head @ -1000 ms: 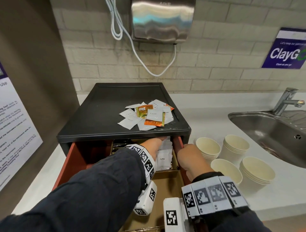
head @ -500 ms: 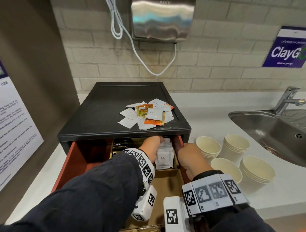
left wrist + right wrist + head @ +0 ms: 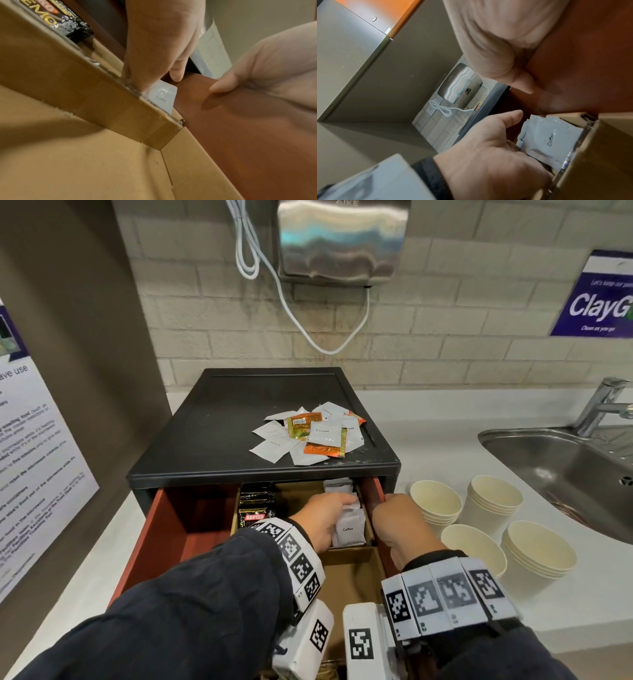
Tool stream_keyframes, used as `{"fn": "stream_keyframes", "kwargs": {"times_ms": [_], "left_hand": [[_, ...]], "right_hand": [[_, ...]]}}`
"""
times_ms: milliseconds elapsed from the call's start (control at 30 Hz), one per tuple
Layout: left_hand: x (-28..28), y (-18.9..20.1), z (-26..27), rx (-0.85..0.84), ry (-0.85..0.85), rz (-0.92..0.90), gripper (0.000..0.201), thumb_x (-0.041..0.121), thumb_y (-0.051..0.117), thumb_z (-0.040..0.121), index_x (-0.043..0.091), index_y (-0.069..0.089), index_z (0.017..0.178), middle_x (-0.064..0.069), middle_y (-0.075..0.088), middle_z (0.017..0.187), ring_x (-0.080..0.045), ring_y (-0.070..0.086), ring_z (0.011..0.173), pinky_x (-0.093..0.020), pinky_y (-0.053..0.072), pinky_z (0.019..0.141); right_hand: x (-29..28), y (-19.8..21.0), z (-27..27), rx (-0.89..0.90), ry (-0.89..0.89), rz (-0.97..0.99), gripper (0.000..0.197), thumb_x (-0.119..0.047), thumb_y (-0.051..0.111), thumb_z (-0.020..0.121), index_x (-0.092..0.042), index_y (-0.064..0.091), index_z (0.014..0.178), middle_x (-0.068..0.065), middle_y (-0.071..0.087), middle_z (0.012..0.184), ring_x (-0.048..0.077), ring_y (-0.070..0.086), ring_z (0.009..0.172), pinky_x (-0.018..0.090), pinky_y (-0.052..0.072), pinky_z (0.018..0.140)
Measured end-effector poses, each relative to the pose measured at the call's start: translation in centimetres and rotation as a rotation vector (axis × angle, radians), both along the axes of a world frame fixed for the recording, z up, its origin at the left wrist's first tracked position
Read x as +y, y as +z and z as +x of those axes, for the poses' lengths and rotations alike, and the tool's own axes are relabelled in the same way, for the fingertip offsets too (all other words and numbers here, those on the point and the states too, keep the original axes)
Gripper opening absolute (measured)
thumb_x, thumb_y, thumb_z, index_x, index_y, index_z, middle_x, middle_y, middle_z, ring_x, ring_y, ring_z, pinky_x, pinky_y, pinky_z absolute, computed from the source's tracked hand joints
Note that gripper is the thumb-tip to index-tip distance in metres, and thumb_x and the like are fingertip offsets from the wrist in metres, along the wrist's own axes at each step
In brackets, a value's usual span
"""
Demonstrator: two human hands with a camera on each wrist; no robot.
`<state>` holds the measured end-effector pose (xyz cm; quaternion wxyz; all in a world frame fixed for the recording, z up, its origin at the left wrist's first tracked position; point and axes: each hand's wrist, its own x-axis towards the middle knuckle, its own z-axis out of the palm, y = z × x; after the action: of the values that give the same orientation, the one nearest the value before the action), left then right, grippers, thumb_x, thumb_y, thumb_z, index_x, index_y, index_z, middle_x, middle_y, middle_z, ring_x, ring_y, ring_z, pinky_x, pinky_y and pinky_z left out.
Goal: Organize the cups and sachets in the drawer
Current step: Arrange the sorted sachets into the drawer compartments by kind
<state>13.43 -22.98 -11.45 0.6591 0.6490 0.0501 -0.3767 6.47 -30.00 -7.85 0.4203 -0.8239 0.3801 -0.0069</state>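
The left hand (image 3: 322, 520) reached into the open drawer (image 3: 161, 518), its grip closed around the stack of white coffee sachets (image 3: 349, 529) standing in the back right cardboard compartment (image 3: 368, 529). The right hand (image 3: 402, 520) gripped the drawer's right wall, thumb pressed on the inner face and fingers curled over the rim. Black sachets (image 3: 257, 505) stood in the neighbouring compartment. Loose sachets (image 3: 308, 434) lay atop the black cabinet (image 3: 222, 422); stacked paper cups (image 3: 495, 503) stood on the worktop (image 3: 428, 440) to the right.
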Motion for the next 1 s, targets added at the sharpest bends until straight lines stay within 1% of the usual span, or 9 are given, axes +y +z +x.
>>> {"fn": "stream_keyframes", "kwargs": {"times_ms": [67, 167, 233, 333, 400, 567, 700, 800, 1000], "left_hand": [[-0.1, 0.7, 0.1, -0.002, 0.054, -0.001, 0.016, 0.024, 0.061, 0.089, 0.012, 0.058, 0.099, -0.009, 0.065, 0.083, -0.024, 0.063, 0.072, -0.037, 0.053, 0.074], [-1.2, 0.1, 1.4, 0.009, 0.115, 0.042, 0.054, 0.037, 0.07, 0.077, 0.011, 0.056, 0.122, -0.012, 0.063, 0.115, -0.029, 0.061, 0.105, -0.043, 0.048, 0.097], [-1.7, 0.0, 1.9, 0.0, 0.14, 0.098, 0.047, 0.028, 0.063, 0.086, 0.005, 0.053, 0.125, -0.013, 0.061, 0.117, -0.029, 0.06, 0.107, -0.039, 0.047, 0.098], [-1.5, 1.4, 0.9, -0.056, 0.123, 0.115, 0.025, 0.01, 0.047, 0.095, 0.0, 0.055, 0.117, -0.011, 0.056, 0.092, -0.023, 0.056, 0.084, -0.032, 0.051, 0.081], [-1.6, 1.4, 0.9, -0.072, 0.107, 0.112, 0.027, 0.007, 0.044, 0.095, 0.003, 0.055, 0.12, -0.013, 0.054, 0.092, -0.025, 0.054, 0.092, -0.036, 0.048, 0.091], [-0.8, 0.6, 1.4, 0.059, 0.215, 0.026, 0.026, 0.023, 0.051, 0.091, 0.009, 0.056, 0.112, -0.017, 0.064, 0.11, -0.033, 0.062, 0.101, -0.047, 0.048, 0.096], [-0.1, 0.1, 1.2, 0.175, 0.174, -0.15, 0.053, 0.046, 0.062, 0.074, 0.013, 0.058, 0.116, -0.014, 0.065, 0.116, -0.031, 0.061, 0.108, -0.048, 0.042, 0.101], [0.1, 0.0, 0.9, 0.122, 0.212, -0.149, 0.026, 0.034, 0.049, 0.095, 0.01, 0.056, 0.087, -0.014, 0.065, 0.087, -0.031, 0.063, 0.084, -0.043, 0.05, 0.089], [0.9, 0.4, -0.4, 0.078, 0.043, -0.133, 0.024, 0.003, 0.049, 0.086, 0.003, 0.053, 0.11, -0.017, 0.06, 0.11, -0.033, 0.061, 0.097, -0.044, 0.05, 0.088]], "right_hand": [[0.0, 0.0, -0.1, 0.007, 0.018, -0.018, 0.029, -0.009, 0.04, 0.098, 0.0, 0.052, 0.123, 0.018, 0.056, 0.123, 0.032, 0.054, 0.114, 0.03, 0.042, 0.085], [0.1, -0.1, -0.1, -0.013, -0.005, 0.02, 0.028, -0.011, 0.041, 0.098, 0.0, 0.053, 0.12, 0.018, 0.058, 0.12, 0.032, 0.055, 0.111, 0.027, 0.038, 0.077], [0.3, 0.0, -0.1, -0.012, -0.019, 0.032, 0.027, -0.011, 0.041, 0.098, 0.0, 0.053, 0.12, 0.019, 0.059, 0.119, 0.033, 0.055, 0.11, 0.028, 0.038, 0.077], [0.1, 0.0, 0.0, -0.015, -0.013, 0.023, 0.028, -0.01, 0.042, 0.097, 0.0, 0.052, 0.121, 0.018, 0.058, 0.12, 0.033, 0.055, 0.111, 0.031, 0.043, 0.082], [0.1, 0.0, 0.0, -0.004, -0.001, 0.008, 0.028, -0.008, 0.042, 0.097, 0.0, 0.051, 0.123, 0.017, 0.056, 0.122, 0.031, 0.055, 0.112, 0.031, 0.044, 0.089], [0.2, 0.0, -0.2, -0.061, -0.046, 0.082, 0.027, -0.017, 0.042, 0.099, -0.003, 0.054, 0.119, 0.017, 0.06, 0.115, 0.029, 0.056, 0.101, 0.029, 0.038, 0.075], [0.0, 0.0, -0.2, -0.058, -0.034, 0.074, 0.026, -0.015, 0.042, 0.099, -0.001, 0.054, 0.118, 0.017, 0.059, 0.115, 0.029, 0.055, 0.101, 0.027, 0.036, 0.074], [0.0, 0.1, -0.3, -0.051, -0.025, 0.076, 0.028, -0.015, 0.042, 0.099, -0.001, 0.055, 0.118, 0.018, 0.06, 0.115, 0.03, 0.055, 0.101, 0.027, 0.036, 0.074], [0.1, 0.0, -0.2, -0.039, -0.028, 0.067, 0.028, -0.01, 0.043, 0.097, 0.0, 0.055, 0.12, 0.019, 0.06, 0.116, 0.034, 0.057, 0.107, 0.033, 0.045, 0.083]]}}
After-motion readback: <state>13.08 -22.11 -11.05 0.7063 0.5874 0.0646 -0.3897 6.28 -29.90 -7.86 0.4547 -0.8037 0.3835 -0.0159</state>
